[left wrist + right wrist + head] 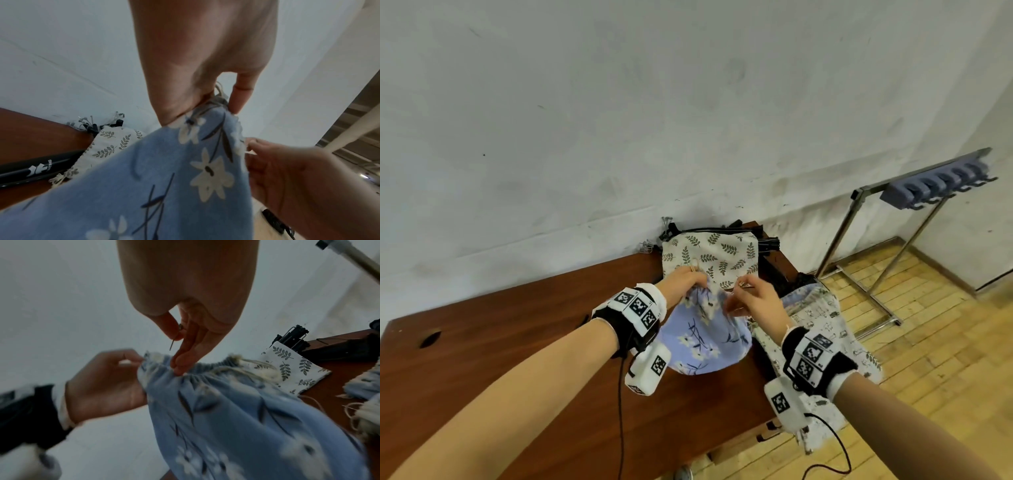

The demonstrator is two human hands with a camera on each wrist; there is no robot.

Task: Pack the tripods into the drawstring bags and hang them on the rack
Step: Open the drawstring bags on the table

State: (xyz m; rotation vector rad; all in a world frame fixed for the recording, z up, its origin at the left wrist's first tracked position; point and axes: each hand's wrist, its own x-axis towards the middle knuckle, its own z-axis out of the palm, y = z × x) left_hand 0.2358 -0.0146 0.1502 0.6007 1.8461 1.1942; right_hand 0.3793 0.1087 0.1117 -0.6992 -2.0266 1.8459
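Note:
A blue drawstring bag with white flowers (pixel 705 339) is held up over the brown table (pixel 517 342). My left hand (pixel 697 279) pinches the left of its gathered mouth. My right hand (pixel 739 286) pinches the same mouth a little to the right. In the left wrist view my left hand (pixel 222 104) nips the bunched rim and cord of the blue bag (pixel 164 178). In the right wrist view my right hand (pixel 179 368) grips the ruffled rim (pixel 205 369). What is inside the bag is hidden. Black folded tripods (pixel 767 243) lie behind, partly under a leaf-print bag (pixel 709 257).
Another pale printed bag (pixel 815 315) drapes over the table's right edge. A metal rack (pixel 859 240) with a blue row of hooks (pixel 935 185) stands on the wooden floor at the right. A white wall runs close behind the table.

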